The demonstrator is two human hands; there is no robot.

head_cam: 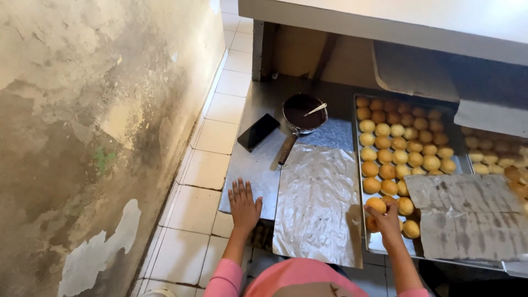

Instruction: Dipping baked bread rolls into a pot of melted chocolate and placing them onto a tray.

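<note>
Nearest the camera, pink sleeves point(231, 278) and a pink garment fill the bottom edge of the head view. From them the left hand point(244, 207) reaches forward and lies palm down on the low metal surface point(250, 165), its fingers spread wide and flat, holding nothing. The right hand point(388, 219) is at the near end of the baking tray point(358, 165), its fingers narrowed around a golden bun point(376, 204), which sits at the tray's near left corner among other buns point(401, 140) set in rows. Between the two hands lies a sheet of foil point(317, 203), flat and empty. A second, greyer sheet point(467, 220) covers the near right part of the tray. Beyond the foil stands a small pan of dark chocolate-coloured filling point(302, 113) with a spoon point(315, 109) in it, and a dark phone point(258, 132) lies just left of the pan's handle. White floor tiles point(209, 165) run along a stained wall point(82, 137).
</note>
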